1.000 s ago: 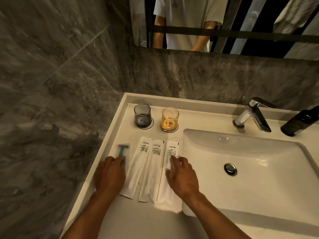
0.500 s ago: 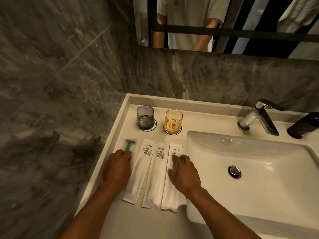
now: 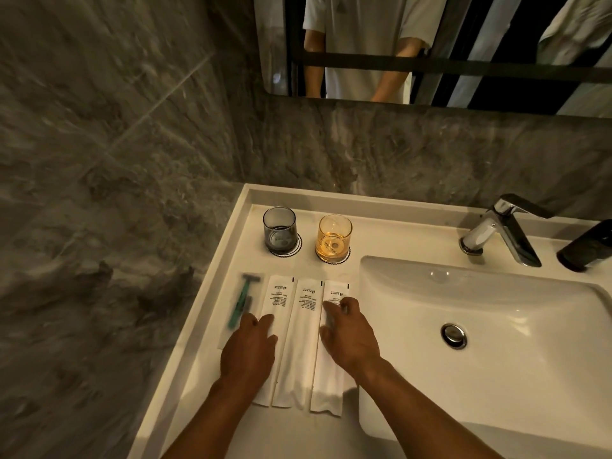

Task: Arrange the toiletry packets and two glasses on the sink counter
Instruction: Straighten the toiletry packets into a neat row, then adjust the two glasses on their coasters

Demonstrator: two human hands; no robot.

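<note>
Three long white toiletry packets lie side by side on the white counter (image 3: pixel 381 233): left packet (image 3: pixel 277 298), middle packet (image 3: pixel 303 332), right packet (image 3: pixel 332 389). A clear packet with a green razor (image 3: pixel 243 301) lies left of them. My left hand (image 3: pixel 250 349) rests flat, fingertips on the left packet and the razor packet's lower end. My right hand (image 3: pixel 347 332) presses flat on the right packet. Behind them a grey glass (image 3: pixel 280 230) and an amber glass (image 3: pixel 333 238) stand upright on round coasters.
The sink basin (image 3: pixel 496 313) with its drain (image 3: pixel 454 335) takes up the right side. A chrome faucet (image 3: pixel 496 230) and a dark bottle (image 3: pixel 586 246) stand at the back right. Grey marble walls close the left and back; a mirror (image 3: pixel 430 44) hangs above.
My left hand has slid right, off the razor packet toward the left white packet, so the razor now shows. The white packets lie straighter and closer together. The view shifted slightly.
</note>
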